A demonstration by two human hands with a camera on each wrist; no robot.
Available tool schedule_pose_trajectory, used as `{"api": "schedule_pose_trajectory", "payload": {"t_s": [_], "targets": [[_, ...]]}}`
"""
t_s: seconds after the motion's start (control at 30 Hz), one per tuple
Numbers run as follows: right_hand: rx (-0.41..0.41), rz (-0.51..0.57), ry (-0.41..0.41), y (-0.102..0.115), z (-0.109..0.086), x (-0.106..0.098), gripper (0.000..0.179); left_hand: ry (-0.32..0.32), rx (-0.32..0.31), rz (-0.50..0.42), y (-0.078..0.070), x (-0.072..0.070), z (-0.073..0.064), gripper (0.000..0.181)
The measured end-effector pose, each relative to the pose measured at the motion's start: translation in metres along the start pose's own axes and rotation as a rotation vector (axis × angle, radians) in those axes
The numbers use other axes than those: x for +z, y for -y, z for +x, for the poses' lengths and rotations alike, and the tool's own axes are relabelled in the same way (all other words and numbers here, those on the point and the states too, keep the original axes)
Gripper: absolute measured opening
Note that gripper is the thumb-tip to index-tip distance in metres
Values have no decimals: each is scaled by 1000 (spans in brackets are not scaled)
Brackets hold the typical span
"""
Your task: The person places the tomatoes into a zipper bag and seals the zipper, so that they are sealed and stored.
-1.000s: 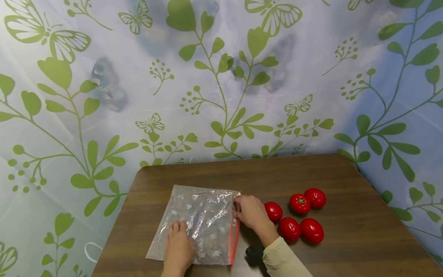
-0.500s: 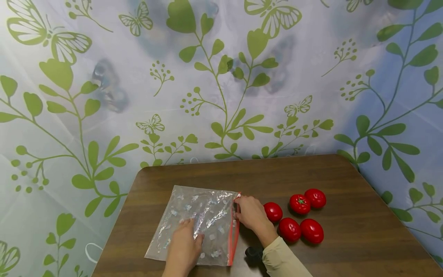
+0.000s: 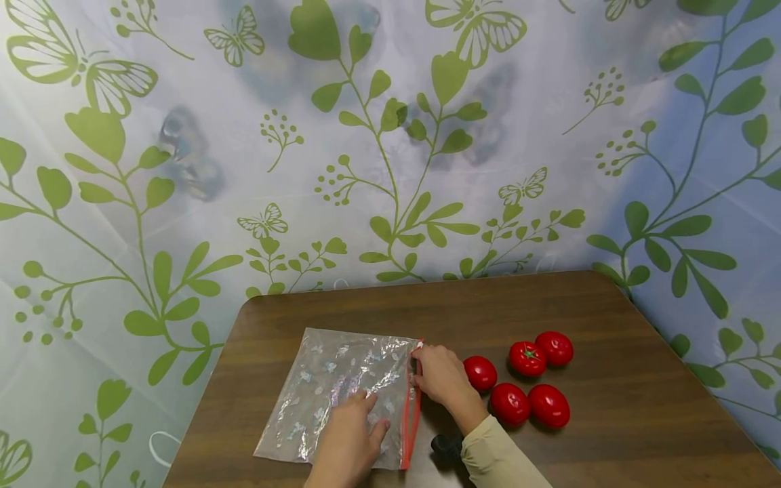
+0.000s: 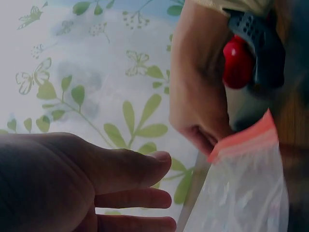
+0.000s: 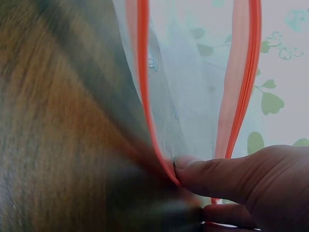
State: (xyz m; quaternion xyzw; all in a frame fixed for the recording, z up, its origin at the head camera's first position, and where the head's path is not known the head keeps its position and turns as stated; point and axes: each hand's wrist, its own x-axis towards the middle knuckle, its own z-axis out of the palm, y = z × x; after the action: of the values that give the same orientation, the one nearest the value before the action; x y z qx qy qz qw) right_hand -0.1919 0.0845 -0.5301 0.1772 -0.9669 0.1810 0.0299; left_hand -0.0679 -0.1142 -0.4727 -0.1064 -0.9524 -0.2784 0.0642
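A clear zip-top plastic bag (image 3: 323,369) with small printed figures lies flat on the table, its red zip edge (image 3: 409,430) toward the right. My right hand (image 3: 447,383) pinches the far corner of that edge. In the right wrist view, the two red zip strips (image 5: 144,72) stand apart above the thumb, so the bag's mouth gapes. My left hand (image 3: 350,437) is over the near part of the bag, fingers extended and thumb apart. The left wrist view shows its thumb and fingers (image 4: 133,198) holding nothing; contact with the bag cannot be told.
Several red tomatoes sit right of the bag; the closest tomato (image 3: 480,373) is beside my right hand, and another tomato (image 3: 528,359) shows a green stem. A black device (image 3: 448,447) is at my right wrist. A leaf-patterned curtain (image 3: 390,135) hangs behind the brown table (image 3: 628,366).
My left hand has moved right across the bag toward its red edge, with its thumb spreading away from the fingers. The right hand keeps its pinch at the corner.
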Motion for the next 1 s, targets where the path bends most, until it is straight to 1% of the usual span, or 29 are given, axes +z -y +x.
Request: {"api": "schedule_pose_trajectory", "payload": {"t_s": [0.1, 0.17, 0.3, 0.43, 0.53, 0.63, 0.77, 0.87, 0.93, 1.0], "targets": [[3, -1, 5, 0, 1, 0, 26, 50, 3, -29, -6, 3, 2, 46], [6, 0, 9, -1, 1, 1, 25, 91, -8, -44, -10, 5, 3, 46], [18, 0, 20, -1, 2, 0, 25, 144, -17, -41, -18, 11, 4, 45], [25, 2, 27, 0, 1, 0, 23, 146, 35, -8, -23, 20, 5, 43], [22, 2, 21, 0, 1, 0, 21, 143, 55, 2, -26, 27, 5, 43], [18, 1, 12, 0, 1, -1, 22, 148, 41, 16, -27, 35, 6, 43], [31, 6, 24, 1, 1, -1, 26, 154, 29, 53, -27, 42, 8, 40], [46, 9, 36, 1, 0, -1, 29, 158, 25, 70, -27, 46, 9, 38], [48, 9, 36, 1, 0, -1, 33, 147, 29, 82, -26, 48, 9, 37], [45, 6, 32, 1, 0, -1, 34, 145, 18, 84, -26, 48, 9, 37]]}}
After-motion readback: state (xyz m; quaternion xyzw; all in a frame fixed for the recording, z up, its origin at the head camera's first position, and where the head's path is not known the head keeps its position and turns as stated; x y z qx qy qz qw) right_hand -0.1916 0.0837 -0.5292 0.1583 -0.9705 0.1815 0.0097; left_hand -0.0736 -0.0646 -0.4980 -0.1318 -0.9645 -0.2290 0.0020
